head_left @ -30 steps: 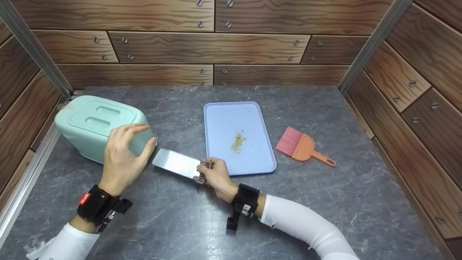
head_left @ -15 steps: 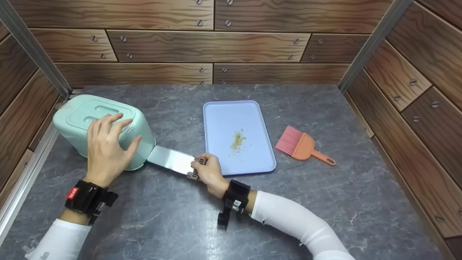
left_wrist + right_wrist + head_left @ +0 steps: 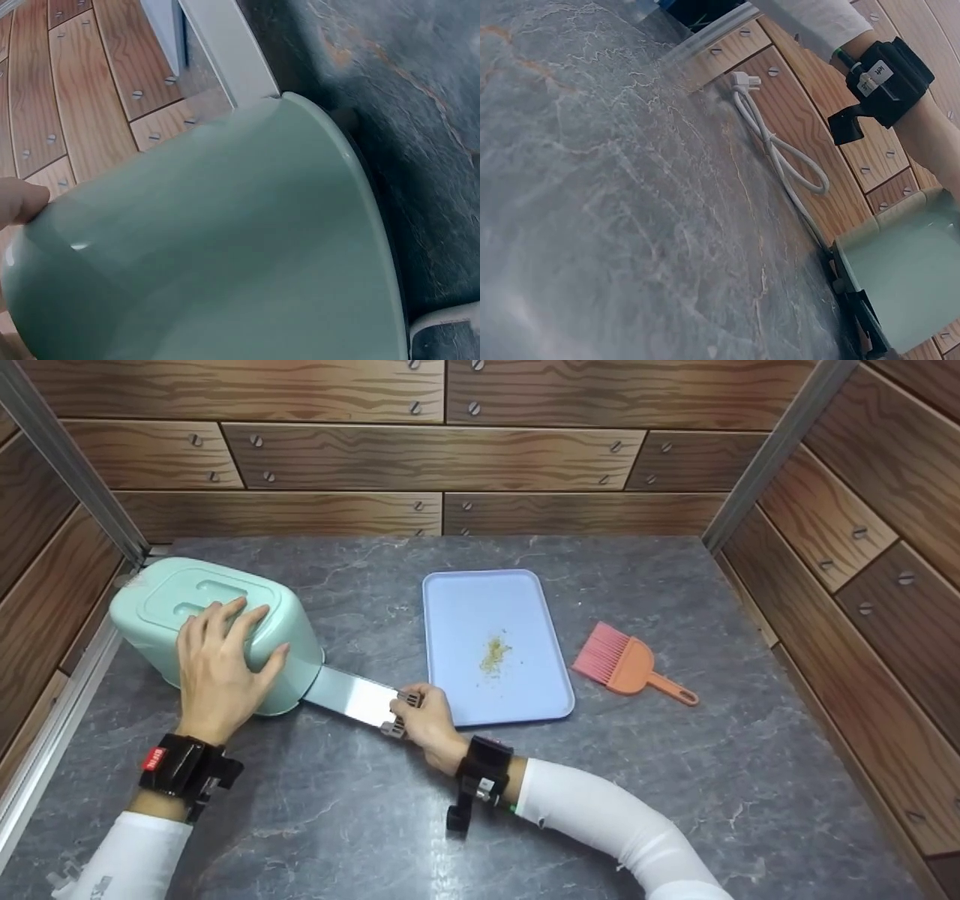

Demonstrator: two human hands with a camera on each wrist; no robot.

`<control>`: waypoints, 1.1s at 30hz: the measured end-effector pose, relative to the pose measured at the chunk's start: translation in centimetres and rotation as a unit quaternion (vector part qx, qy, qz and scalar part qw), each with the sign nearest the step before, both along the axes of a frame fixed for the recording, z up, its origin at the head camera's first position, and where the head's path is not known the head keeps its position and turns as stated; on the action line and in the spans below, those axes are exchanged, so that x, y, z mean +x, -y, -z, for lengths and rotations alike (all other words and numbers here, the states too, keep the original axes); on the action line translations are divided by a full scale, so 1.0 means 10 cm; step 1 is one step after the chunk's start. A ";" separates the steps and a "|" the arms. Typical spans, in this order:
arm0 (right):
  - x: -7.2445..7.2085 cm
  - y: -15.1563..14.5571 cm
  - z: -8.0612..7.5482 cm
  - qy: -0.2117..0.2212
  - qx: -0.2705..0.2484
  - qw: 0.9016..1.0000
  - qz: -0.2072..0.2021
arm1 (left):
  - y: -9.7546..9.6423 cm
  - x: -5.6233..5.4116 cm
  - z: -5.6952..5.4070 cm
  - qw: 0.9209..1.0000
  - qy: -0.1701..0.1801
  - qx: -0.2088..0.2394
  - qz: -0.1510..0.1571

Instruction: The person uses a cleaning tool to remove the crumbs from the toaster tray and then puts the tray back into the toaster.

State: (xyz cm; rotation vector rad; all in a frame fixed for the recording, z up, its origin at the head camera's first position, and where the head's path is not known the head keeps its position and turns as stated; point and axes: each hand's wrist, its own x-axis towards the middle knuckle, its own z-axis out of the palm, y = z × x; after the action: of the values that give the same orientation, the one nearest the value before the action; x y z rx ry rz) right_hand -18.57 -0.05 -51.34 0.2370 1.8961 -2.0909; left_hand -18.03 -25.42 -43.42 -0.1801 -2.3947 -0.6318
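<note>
A mint-green toaster (image 3: 225, 585) with two oblong recesses in its top stands at the left. My left hand (image 3: 217, 679) rests on its top and near side with spread, slightly bent fingers. A fingertip (image 3: 19, 201) touches the rounded edge of the toaster (image 3: 210, 240) in the left wrist view. My right hand (image 3: 433, 727) pinches the slotted end of a flat, shiny metal crumb tray (image 3: 352, 695). The tray's far end is hidden at the toaster's lower right end. In the right wrist view the toaster (image 3: 907, 270) shows at the right, while the tray is not clearly seen.
A blue tray (image 3: 491, 600) with yellowish crumbs (image 3: 495, 655) lies in the middle. To its right is an orange brush (image 3: 634, 667) with pink bristles. A white power cord (image 3: 772, 150) with a plug lies near the wall by the toaster.
My left hand has moved left and settled on the toaster. My right hand has carried the crumb tray leftward; its far end, previously apart from the toaster, is now partly inside or beneath it.
</note>
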 end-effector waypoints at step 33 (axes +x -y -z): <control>-0.10 0.27 0.07 0.039 -0.067 0.997 -0.012 | 0.00 -0.02 0.03 1.000 -0.008 -0.005 -0.013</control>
State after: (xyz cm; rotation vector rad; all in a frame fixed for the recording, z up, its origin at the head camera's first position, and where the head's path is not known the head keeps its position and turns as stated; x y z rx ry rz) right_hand -19.57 -2.76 -52.08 0.2606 1.6990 -2.1483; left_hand -18.20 -25.42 -43.74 -0.1579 -2.3825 -0.6039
